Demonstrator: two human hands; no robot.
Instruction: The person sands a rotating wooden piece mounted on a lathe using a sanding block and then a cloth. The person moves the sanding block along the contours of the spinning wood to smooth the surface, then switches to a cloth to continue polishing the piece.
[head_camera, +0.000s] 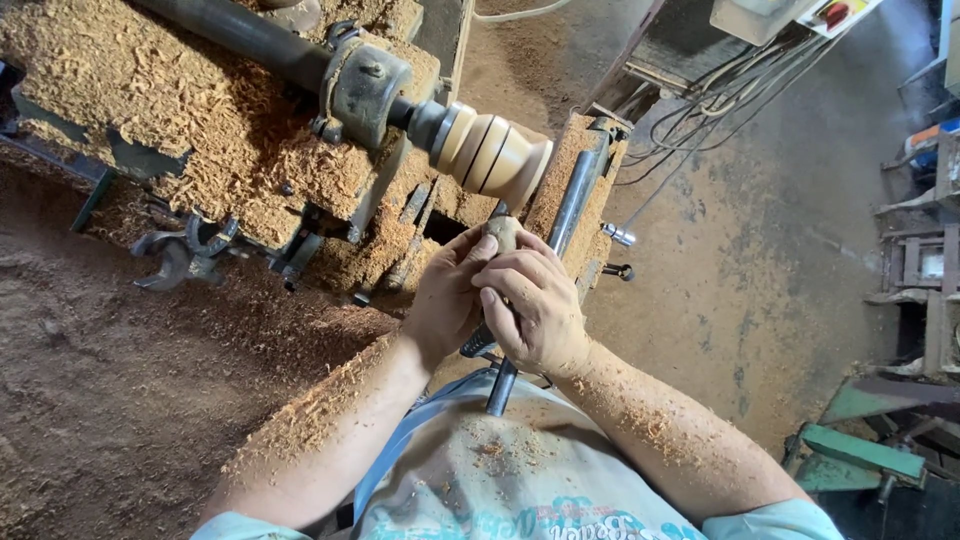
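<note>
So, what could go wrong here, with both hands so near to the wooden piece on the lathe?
1. Both the left hand and right hand grip the turning tool just below the pale wooden workpiece; a catch could pull fingers toward it.
2. Shavings lie thick over the lathe bed and cling to both forearms; they may hide parts or make the grip slip.
3. The shirt front sits close to the tool's end.
</note>
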